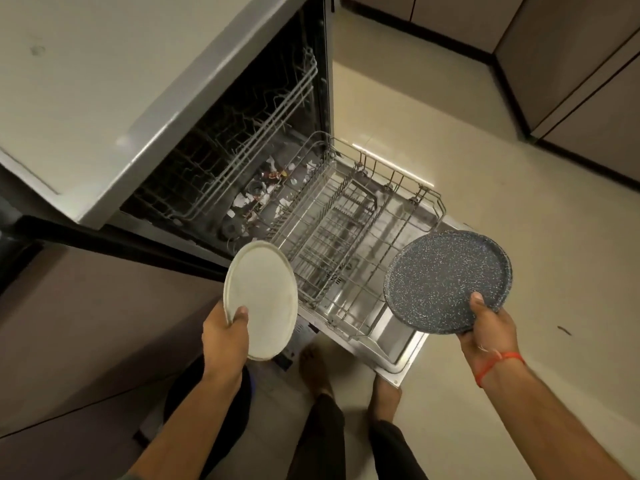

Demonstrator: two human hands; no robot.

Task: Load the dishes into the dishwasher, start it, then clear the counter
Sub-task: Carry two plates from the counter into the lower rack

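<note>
Left hand (225,336) closed around the lower edge of a round cream-white plate (261,301), thumb on its face, fingers behind; plate tilted nearly upright, just left of the pulled-out lower rack (346,237) of grey wire. Right hand (485,323) pinching the near rim of a round dark-grey speckled plate (446,282), thumb on top, fingers underneath; plate held roughly flat, above the right front corner of the lower rack. Both grips tight on plates, neither plate touching the rack. Thin orange thread (498,363) tied around the right wrist.

Lower rack resting on the lowered stainless door (398,337) of the open dishwasher (242,174), no dishes visible in it. Behind the lower rack, inside the dark tub, an upper grey wire rack (263,133) pushed in. On the tub floor behind the lower rack, scattered white and reddish scraps (266,188), too small to tell apart. Pale grey tabletop (86,81) above the dishwasher, to the left of the lower rack. Two bare feet (384,393) on the cream tiled floor (519,202) just in front of the door edge. Brown cabinet fronts (571,64) well beyond the lower rack, at upper right.
</note>
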